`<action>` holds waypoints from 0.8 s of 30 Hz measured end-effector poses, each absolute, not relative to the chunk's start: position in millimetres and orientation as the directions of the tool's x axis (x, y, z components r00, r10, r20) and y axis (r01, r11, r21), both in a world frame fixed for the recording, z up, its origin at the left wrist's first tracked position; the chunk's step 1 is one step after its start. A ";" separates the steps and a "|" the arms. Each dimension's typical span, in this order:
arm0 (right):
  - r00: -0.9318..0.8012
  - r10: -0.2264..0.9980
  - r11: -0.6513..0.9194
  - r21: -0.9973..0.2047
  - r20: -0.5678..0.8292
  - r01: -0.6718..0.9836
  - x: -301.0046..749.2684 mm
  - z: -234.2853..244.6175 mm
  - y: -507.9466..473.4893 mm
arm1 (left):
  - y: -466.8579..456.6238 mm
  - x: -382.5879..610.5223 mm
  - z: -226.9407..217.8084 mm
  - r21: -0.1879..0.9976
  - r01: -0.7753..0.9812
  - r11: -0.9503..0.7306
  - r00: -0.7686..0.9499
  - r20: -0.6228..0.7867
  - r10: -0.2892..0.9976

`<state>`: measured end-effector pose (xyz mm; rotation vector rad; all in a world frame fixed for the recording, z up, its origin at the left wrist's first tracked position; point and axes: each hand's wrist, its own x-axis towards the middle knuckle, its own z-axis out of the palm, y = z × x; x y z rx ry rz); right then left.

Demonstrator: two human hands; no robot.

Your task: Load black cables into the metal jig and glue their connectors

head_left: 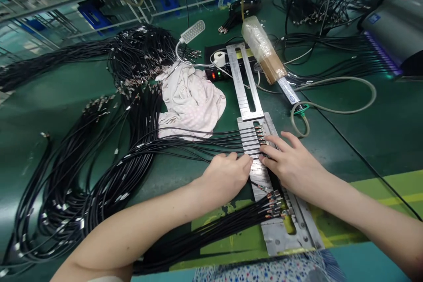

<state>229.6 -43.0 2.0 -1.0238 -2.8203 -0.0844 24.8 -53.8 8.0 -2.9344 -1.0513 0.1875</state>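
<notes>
A slotted metal fixture [253, 165] lies lengthwise before me, with several thin black cables [211, 142] seated side by side in its grooves. My left hand [228, 175] is closed at the fixture's left edge, pinching a black cable that its fingers mostly hide. Over the cable ends [260, 131] with their small metal connectors rests my right hand [291, 161], its fingers spread and their tips touching the fixture's middle. Closer to me, a bundle of black cables [228, 224] lies with its connector ends across the lower part of the fixture.
Thick heaps of black cable [112, 176] cover the left side. Beyond the hands lie a crumpled pale cloth [193, 99], a small lamp [193, 31], a black box with lit indicators [216, 74] and a wrapped dispensing tool [264, 50] on a hose. A grey machine [396, 31] glows purple at right.
</notes>
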 end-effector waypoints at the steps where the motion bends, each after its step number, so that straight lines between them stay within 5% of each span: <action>1: -0.758 0.636 0.767 -0.010 0.143 0.642 231.9 0.8 -42.7 | -54.8 20.7 4.5 -0.048 0.622 -0.782 0.778 -0.074 0.624; 5: -0.729 0.661 0.751 -0.170 0.180 0.638 245.1 -8.2 -39.1 | -65.3 1.3 -14.5 -0.039 0.604 -0.796 0.795 0.093 0.599; 9: -0.598 0.688 0.721 -0.296 0.411 0.626 256.8 -14.7 -36.0 | -73.4 -6.3 -24.9 -0.018 0.620 -0.784 0.775 0.170 0.609; 14: -0.517 0.700 0.708 -0.383 0.494 0.593 267.4 -16.0 -32.0 | -63.5 4.0 -16.2 0.312 0.678 -0.665 0.607 0.273 0.747; 16: -0.520 0.712 0.698 -0.389 0.473 0.602 271.1 -18.0 -31.0 | -57.9 9.6 -14.2 0.361 0.695 -0.622 0.573 0.244 0.782; 24: -0.531 0.704 0.704 -0.365 0.472 0.609 271.2 -15.6 -37.8 | -55.2 23.4 -20.2 0.167 0.745 -0.646 0.615 0.205 0.761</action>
